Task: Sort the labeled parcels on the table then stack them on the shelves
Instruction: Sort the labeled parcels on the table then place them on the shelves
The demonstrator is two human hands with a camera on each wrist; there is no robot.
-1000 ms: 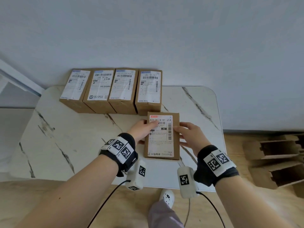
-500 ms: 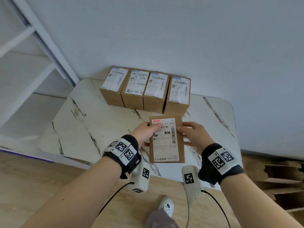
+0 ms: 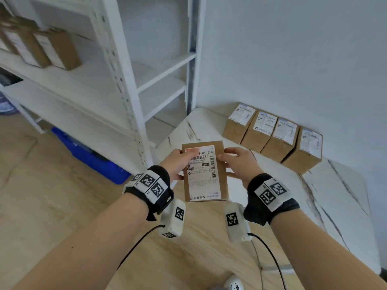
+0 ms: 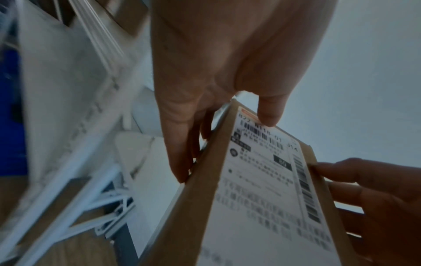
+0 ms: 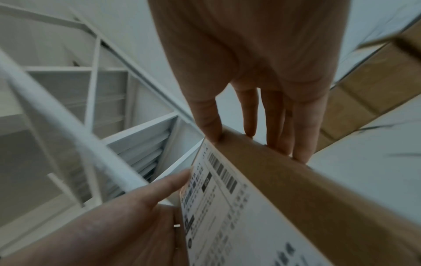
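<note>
I hold a brown cardboard parcel [image 3: 204, 172] with a white shipping label between both hands, off the table and over its left corner. My left hand [image 3: 174, 163] grips its left edge, thumb on the label [image 4: 262, 180] and fingers along the side. My right hand [image 3: 238, 164] grips the right edge [image 5: 273, 171], thumb on top and fingers underneath. Several more labeled parcels [image 3: 272, 139] stand in a row on the marble table [image 3: 335, 195] against the wall. The white shelf unit [image 3: 129, 84] rises to the left, with brown parcels [image 3: 52, 47] on an upper shelf.
A blue bin [image 3: 90, 158] sits on the wooden floor under the lowest shelf. The shelf's upright post [image 3: 125, 91] stands close to my left hand. The grey wall [image 3: 293, 59] runs behind the table. A white shoe [image 3: 233, 284] shows at the bottom edge.
The parcel has come up off the table and moved left with both hands still holding it. My view has swung left, so the shelf unit now fills the left side.
</note>
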